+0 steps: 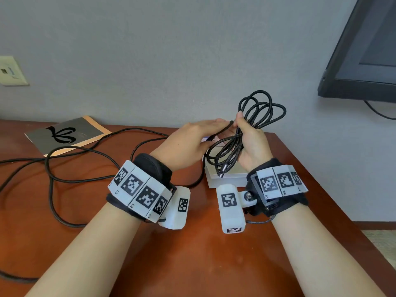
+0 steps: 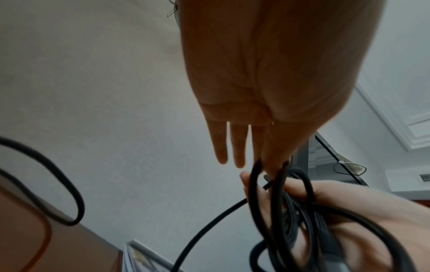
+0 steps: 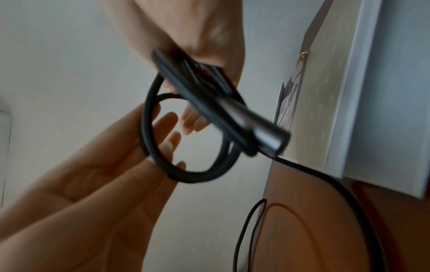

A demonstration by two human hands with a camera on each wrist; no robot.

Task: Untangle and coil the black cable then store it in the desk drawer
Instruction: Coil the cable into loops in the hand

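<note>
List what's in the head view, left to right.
wall plate → booklet → left hand → right hand gripping the black cable → monitor.

Soft, even daylight fills the head view, sharp and bowed at its edges. Both wrist views are dimmer and smeared; the cable (image 3: 204, 103) blurs, the left hand (image 2: 260, 77) backlit, shadowed.
</note>
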